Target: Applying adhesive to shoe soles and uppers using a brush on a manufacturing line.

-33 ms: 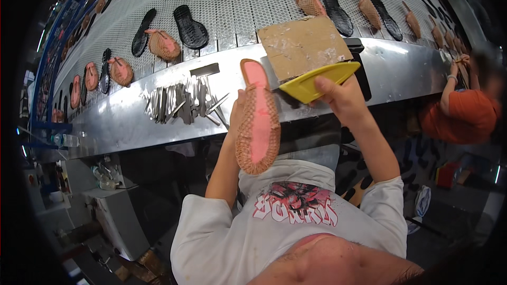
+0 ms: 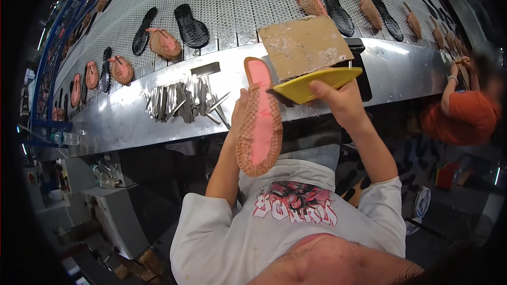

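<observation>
- Clearly, the left hand (image 2: pixel 239 110) grips the woven shoe (image 2: pixel 259 126), its fingers largely hidden behind.
- Right hand (image 2: pixel 342 99) closed on a yellow tool (image 2: pixel 309 87), whose dark tip meets the shoe's edge.
- Left of the left hand, metal strips (image 2: pixel 182 101) on the table (image 2: pixel 113 127).
- Beyond the right hand, smeared cardboard (image 2: pixel 303 45).
- Below both, a shirt (image 2: pixel 216 237) with stylised lettering.

Glare streaks the metal ledge (image 2: pixel 398 66) (everything beneath it is dim), and fisheye distortion bows its edge.
</observation>
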`<control>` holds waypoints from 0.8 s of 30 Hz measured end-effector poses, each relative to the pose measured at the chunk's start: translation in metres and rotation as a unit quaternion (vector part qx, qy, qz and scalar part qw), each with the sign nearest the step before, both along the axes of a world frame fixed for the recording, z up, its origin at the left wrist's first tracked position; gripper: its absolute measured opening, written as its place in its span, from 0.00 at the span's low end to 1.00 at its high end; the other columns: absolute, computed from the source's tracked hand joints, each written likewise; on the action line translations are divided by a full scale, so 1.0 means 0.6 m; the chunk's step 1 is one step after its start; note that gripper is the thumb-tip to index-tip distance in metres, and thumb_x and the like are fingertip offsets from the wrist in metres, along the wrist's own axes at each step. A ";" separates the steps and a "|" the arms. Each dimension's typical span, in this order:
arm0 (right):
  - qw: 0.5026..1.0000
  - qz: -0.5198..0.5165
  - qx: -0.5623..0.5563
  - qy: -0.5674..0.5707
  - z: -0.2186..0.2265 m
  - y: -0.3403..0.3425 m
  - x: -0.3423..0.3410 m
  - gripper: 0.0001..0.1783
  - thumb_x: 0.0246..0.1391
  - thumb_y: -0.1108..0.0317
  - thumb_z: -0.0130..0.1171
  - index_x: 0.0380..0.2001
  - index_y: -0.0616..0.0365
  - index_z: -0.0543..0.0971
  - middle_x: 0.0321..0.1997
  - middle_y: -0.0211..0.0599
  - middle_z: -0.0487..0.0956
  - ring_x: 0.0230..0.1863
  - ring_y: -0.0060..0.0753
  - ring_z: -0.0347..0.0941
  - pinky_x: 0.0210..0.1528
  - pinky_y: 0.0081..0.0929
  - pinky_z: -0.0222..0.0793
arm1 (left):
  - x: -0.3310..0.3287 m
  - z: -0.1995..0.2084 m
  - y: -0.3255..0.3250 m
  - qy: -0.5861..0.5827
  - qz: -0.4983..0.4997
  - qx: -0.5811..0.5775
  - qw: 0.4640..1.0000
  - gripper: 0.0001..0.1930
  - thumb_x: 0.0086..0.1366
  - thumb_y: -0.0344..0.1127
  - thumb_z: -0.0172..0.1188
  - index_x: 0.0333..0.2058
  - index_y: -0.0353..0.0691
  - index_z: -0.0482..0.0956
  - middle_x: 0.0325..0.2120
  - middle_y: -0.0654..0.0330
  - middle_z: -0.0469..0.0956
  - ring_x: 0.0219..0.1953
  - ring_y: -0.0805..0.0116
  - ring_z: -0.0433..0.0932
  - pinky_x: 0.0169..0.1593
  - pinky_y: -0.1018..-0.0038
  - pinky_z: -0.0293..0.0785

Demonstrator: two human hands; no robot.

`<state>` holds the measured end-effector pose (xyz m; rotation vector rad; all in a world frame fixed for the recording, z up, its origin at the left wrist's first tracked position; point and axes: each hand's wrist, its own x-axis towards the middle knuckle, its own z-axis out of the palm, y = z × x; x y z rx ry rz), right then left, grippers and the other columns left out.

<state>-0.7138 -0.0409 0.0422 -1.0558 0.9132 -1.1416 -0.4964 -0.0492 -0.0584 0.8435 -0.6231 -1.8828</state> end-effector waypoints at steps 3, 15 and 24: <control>0.956 -0.005 -0.196 0.218 0.016 0.010 0.017 0.07 0.48 0.74 0.62 0.32 0.65 0.78 0.31 0.34 0.80 0.30 0.27 0.77 0.32 0.22 0.71 | -0.015 0.043 0.018 0.046 0.012 0.004 0.999 0.34 0.64 0.64 0.39 0.45 0.33 0.71 0.31 0.58 0.76 0.31 0.70 0.76 0.36 0.75 0.74; 0.868 0.109 -0.439 0.203 0.034 0.058 0.037 0.05 0.42 0.75 0.64 0.25 0.63 0.79 0.27 0.39 0.78 0.30 0.39 0.76 0.34 0.30 0.73 | -0.009 0.045 0.019 0.097 0.011 0.099 0.990 0.31 0.66 0.61 0.39 0.43 0.33 0.71 0.31 0.58 0.76 0.30 0.71 0.76 0.33 0.75 0.75; 0.849 0.166 -0.458 0.207 0.050 0.063 0.030 0.12 0.41 0.75 0.62 0.33 0.65 0.79 0.31 0.42 0.78 0.32 0.40 0.77 0.34 0.31 0.73 | -0.007 0.066 0.026 0.189 -0.014 0.122 0.974 0.29 0.67 0.58 0.39 0.45 0.33 0.70 0.33 0.55 0.77 0.32 0.66 0.77 0.36 0.70 0.77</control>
